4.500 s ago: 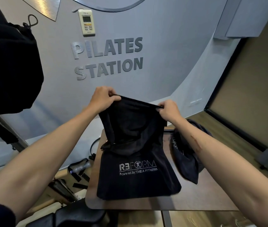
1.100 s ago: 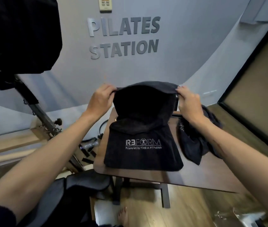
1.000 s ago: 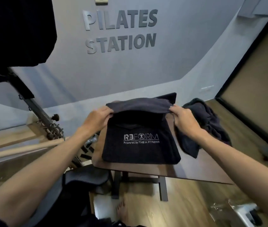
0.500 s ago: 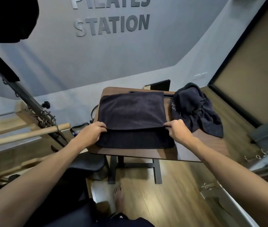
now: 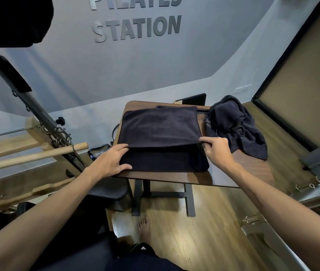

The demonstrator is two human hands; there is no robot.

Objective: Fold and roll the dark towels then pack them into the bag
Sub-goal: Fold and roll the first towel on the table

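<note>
The towel [image 5: 159,132] lay on the table [image 5: 223,177], its far half folded toward me over the near half. My left hand [image 5: 109,162] rested flat on the towel's left edge, fingers [image 5: 123,149] straight. My right hand [image 5: 217,150] pinched the fold's right corner. A second towel [image 5: 237,124] sat crumpled at the table's right, just beside the first

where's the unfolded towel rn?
Head view: the crumpled towel sits on the table's far right corner, just right of the folded towel and beyond the right hand.
</note>
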